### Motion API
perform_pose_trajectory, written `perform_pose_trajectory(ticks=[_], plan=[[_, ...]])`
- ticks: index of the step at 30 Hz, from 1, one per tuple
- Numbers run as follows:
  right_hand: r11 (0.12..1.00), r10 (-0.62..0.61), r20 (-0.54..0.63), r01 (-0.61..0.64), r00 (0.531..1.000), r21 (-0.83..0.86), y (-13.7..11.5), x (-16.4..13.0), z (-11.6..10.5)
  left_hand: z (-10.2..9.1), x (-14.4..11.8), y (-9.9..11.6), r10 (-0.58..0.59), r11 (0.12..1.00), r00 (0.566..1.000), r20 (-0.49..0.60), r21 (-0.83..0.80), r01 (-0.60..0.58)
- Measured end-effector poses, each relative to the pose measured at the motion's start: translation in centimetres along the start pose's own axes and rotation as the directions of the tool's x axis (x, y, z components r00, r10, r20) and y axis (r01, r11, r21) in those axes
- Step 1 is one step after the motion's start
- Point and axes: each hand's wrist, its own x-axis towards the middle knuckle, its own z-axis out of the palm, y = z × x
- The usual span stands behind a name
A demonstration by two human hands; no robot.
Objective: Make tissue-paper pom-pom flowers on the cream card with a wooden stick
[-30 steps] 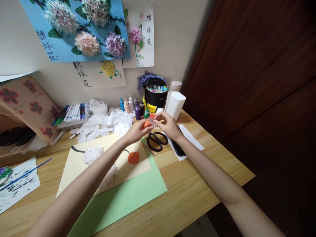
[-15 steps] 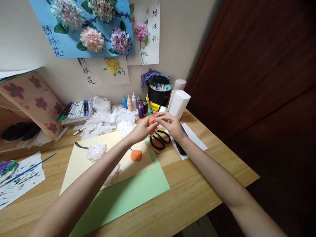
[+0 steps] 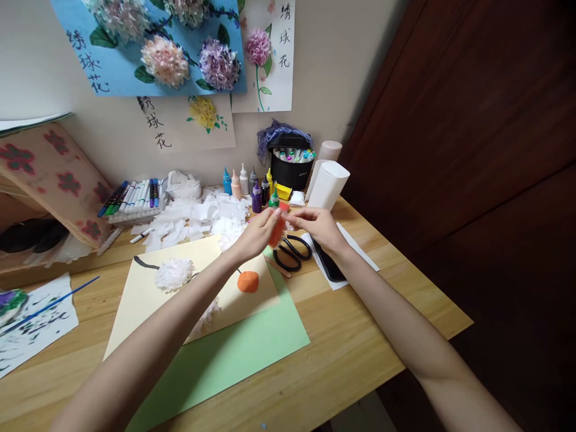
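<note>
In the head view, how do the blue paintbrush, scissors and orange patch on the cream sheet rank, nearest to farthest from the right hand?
1. Scissors: below and left of the right hand.
2. Orange patch: farther left, on the cream sheet.
3. Blue paintbrush: far left.

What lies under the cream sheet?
A green sheet shows past the right and lower edges of the cream sheet, on the wooden table. The cream sheet and the left forearm cover the rest, so anything else there cannot be seen.
</note>
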Motion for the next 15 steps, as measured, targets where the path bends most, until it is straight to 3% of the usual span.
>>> perform_pose_trajectory(ticks=[7, 15], plan=[[0.965, -0.151, 0.003, 0.148, 0.988, -0.216, -0.4, -0.4, 0.3, -1.2, 0.5, 0.3, -0.064, 0.998, 0.996, 0.065, -0.012, 0.065], [0.928, -0.122, 0.161, 0.17, 0.979, -0.332, -0.6, -0.6, 0.0, -0.9, 0.0, 0.3, -0.016, 0.998, 0.999, 0.03, 0.068, 0.013]])
